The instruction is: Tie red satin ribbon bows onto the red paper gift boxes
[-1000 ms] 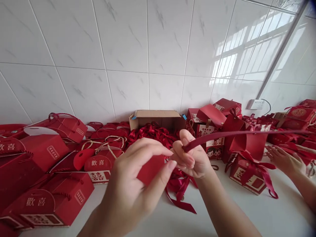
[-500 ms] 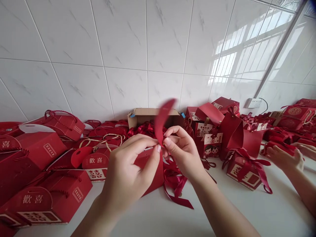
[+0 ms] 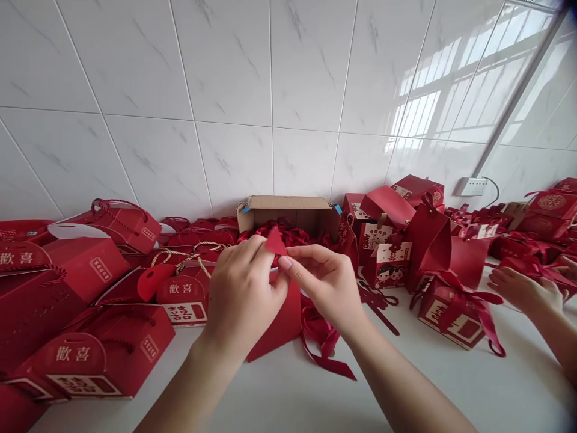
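Observation:
My left hand [image 3: 247,288] and my right hand [image 3: 324,282] meet at the centre, fingertips close together. Both are closed on a red ribbon [image 3: 276,242], whose short end shows over my left fingers. The rest of the hold is hidden behind my fingers. Just below and behind the hands stands a red gift box [image 3: 282,328], its top covered by them. Loose dark red ribbon [image 3: 322,337] lies on the table to the right of that box.
A cardboard box [image 3: 288,203] of red ribbons stands by the wall. Red gift boxes [image 3: 108,355] crowd the left; more, one with a bow [image 3: 455,310], stand right. Another person's hand [image 3: 525,291] works at the far right. The white table [image 3: 288,400] runs beneath.
The ribbon end that stood upright above my fingers is now folded down over my left hand. My left hand has turned, its back more toward me. The view has shifted slightly.

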`<state>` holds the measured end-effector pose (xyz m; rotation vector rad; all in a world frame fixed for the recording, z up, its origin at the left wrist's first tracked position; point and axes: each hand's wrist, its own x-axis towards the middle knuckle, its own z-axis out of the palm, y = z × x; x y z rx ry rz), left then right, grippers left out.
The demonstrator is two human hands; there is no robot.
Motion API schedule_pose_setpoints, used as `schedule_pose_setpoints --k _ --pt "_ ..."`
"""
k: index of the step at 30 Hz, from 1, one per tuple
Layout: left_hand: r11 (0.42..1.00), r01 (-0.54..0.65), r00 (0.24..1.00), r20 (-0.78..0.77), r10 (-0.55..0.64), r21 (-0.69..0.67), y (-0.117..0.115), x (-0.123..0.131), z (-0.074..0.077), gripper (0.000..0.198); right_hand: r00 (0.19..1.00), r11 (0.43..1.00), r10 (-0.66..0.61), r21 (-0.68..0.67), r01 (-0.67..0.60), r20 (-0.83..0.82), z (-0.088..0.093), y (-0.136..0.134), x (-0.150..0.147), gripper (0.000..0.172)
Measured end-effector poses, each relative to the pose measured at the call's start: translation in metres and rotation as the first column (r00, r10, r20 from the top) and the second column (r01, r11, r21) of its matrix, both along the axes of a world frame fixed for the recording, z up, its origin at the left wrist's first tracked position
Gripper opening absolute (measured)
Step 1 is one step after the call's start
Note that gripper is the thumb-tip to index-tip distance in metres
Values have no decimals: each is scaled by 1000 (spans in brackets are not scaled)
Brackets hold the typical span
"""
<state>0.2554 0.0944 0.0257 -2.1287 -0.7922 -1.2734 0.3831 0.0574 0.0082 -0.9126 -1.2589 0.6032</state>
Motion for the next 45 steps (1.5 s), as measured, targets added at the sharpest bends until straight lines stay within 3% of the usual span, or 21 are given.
schedule_pose_setpoints --k 6,9,14,17,25,36,45 --pt "998 63 998 7 -63 -28 0 3 -1 13 995 999 -30 -27 28 -94 4 2 -4 13" --pt "991 127 991 41 -125 -44 1 3 -3 8 989 1000 -10 -8 9 -148 3 4 -2 16" --pt "974 199 978 83 -191 -110 3 0 -4 8 994 993 -64 89 72 -92 0 8 3 11" --pt "971 208 976 89 -199 -116 4 -1 -3 9 987 985 -155 71 157 -38 -2 10 4 11" --pt "971 197 978 93 -186 -135 4 2 -6 11 972 972 -234 -2 234 -15 -3 10 1 15" --pt "978 191 981 57 -187 -82 5 4 -7 12 942 938 -336 87 335 7 -4 10 -3 10" --pt "966 235 972 30 -233 -104 8 -1 -3 14 958 962 -271 57 266 96 -2 5 1 10"
